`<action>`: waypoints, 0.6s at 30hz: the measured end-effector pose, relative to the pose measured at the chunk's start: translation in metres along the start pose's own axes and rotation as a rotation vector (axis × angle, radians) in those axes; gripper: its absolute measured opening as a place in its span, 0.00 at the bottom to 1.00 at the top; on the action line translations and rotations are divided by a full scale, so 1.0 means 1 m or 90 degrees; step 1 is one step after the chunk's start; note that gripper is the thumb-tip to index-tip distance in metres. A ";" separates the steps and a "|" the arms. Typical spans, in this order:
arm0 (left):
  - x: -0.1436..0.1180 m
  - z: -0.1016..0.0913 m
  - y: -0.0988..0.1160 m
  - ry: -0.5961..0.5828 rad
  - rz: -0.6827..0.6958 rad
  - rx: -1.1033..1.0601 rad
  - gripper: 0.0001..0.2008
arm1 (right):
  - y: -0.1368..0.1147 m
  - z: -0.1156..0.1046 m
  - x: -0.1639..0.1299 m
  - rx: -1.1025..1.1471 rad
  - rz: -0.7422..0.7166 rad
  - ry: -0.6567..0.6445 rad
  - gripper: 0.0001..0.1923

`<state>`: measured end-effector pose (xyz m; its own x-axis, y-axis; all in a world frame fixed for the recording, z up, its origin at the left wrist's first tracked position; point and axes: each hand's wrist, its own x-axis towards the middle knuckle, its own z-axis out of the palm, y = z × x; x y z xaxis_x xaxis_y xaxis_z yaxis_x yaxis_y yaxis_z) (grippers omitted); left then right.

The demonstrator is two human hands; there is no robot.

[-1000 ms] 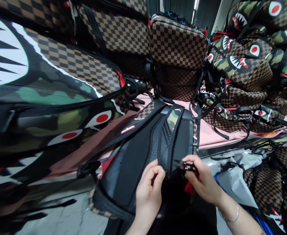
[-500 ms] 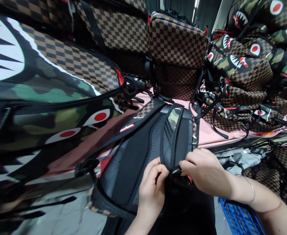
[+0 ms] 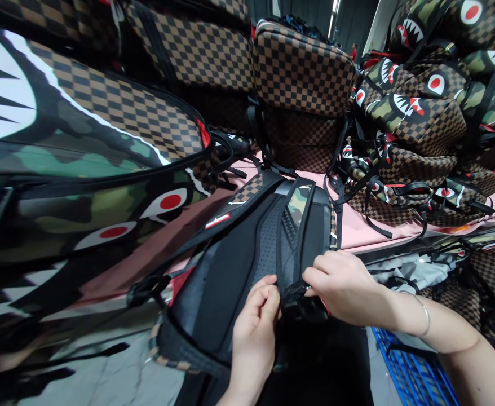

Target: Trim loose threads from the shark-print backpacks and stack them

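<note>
A backpack [image 3: 230,270] lies back-side up on the pink table's front edge, its black mesh panel and camouflage-lined shoulder strap [image 3: 295,225] facing me. My left hand [image 3: 253,332] pinches the lower end of that strap at its left side. My right hand [image 3: 344,285], a bangle on its wrist, grips a black strap buckle [image 3: 294,293] at the strap's end. Both hands meet at the strap's bottom tip, fingers closed around it.
Checkered brown backpacks [image 3: 302,73] are stacked behind. A large camouflage shark-face backpack [image 3: 82,163] looms at the left. A heap of shark-face bags [image 3: 425,113] fills the right of the pink table [image 3: 361,231]. A blue crate [image 3: 408,372] sits low right.
My right hand has moved left and turned over the strap's end, now covering the buckle. My left hand has closed tighter on the strap. The view shifted slightly.
</note>
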<state>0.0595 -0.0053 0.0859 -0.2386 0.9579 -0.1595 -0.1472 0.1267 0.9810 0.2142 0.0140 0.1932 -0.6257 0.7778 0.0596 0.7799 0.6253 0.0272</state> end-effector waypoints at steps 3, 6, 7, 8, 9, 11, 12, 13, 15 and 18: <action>-0.001 -0.001 0.000 -0.003 0.010 0.008 0.17 | 0.002 -0.003 0.002 0.010 -0.022 -0.015 0.04; -0.001 -0.001 -0.001 0.008 0.023 0.021 0.16 | 0.003 -0.004 0.003 0.025 -0.026 -0.028 0.05; -0.001 -0.001 -0.001 0.011 0.028 0.026 0.16 | 0.003 -0.003 0.003 0.028 -0.026 -0.029 0.05; -0.001 -0.001 -0.002 0.014 0.034 0.032 0.16 | 0.004 -0.002 0.003 0.031 -0.025 -0.030 0.05; -0.001 -0.001 -0.003 0.015 0.040 0.039 0.16 | 0.004 -0.001 0.003 0.036 -0.026 -0.028 0.06; -0.001 -0.002 -0.003 0.012 0.054 0.051 0.15 | 0.006 0.002 0.003 0.055 -0.030 -0.026 0.06; -0.001 -0.002 -0.004 0.007 0.059 0.054 0.15 | 0.007 0.004 0.002 0.066 -0.033 -0.025 0.07; -0.001 -0.002 -0.004 0.001 0.065 0.056 0.15 | 0.008 0.005 0.001 0.075 -0.035 -0.023 0.07; -0.001 -0.003 -0.003 -0.007 0.072 0.058 0.14 | 0.009 0.006 0.000 0.084 -0.030 -0.017 0.07; 0.000 -0.002 -0.002 -0.003 0.076 0.060 0.14 | 0.010 0.007 -0.003 0.082 -0.018 -0.012 0.06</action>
<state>0.0579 -0.0066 0.0836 -0.2443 0.9688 -0.0409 -0.0265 0.0355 0.9990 0.2240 0.0183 0.1863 -0.6485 0.7601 0.0418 0.7542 0.6490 -0.1002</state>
